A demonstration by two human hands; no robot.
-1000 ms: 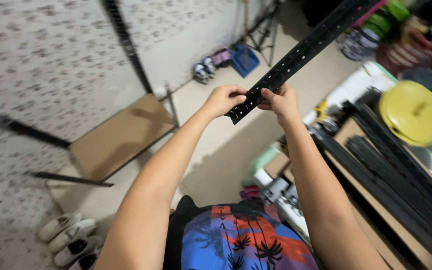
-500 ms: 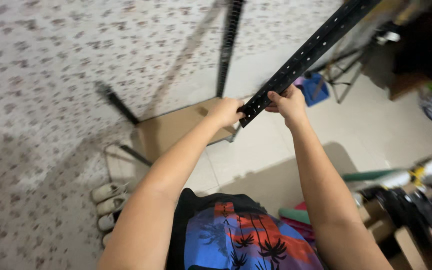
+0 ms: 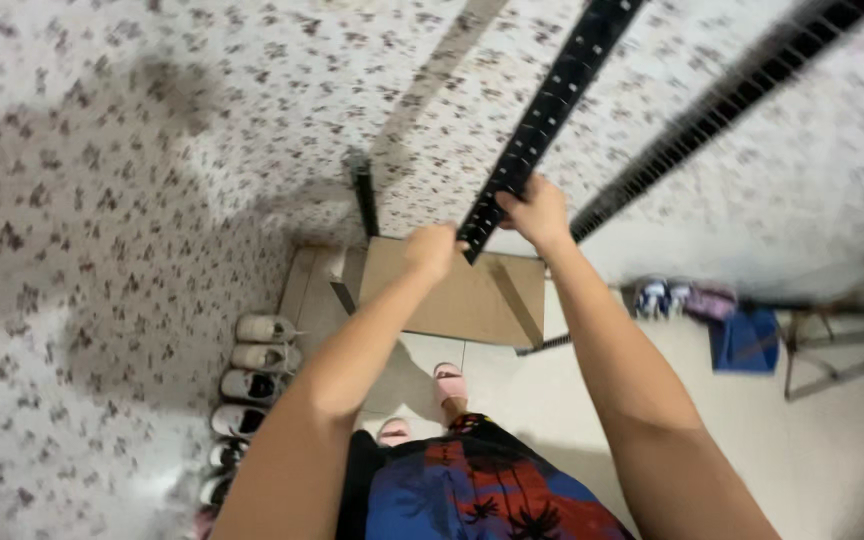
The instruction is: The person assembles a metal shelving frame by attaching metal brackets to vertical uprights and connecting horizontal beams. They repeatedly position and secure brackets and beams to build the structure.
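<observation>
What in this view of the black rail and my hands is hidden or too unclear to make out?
Head view, the only one:
- Rail: upper end cut off by the top edge.
- Left hand: fingers curl behind the rail's lower end, hidden.
- Right hand: fingertips hidden behind the rail.
- Second rail: motion-blurred, holes unclear.
- Shoes: lowest pairs blurred.

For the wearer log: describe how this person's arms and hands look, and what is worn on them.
Both arms are bare from above the elbow down; no sleeves show in the head view. The left hand and right hand have no gloves, and no rings, watch or bracelet are visible. Fingers are partly hidden and slightly blurred.
</observation>
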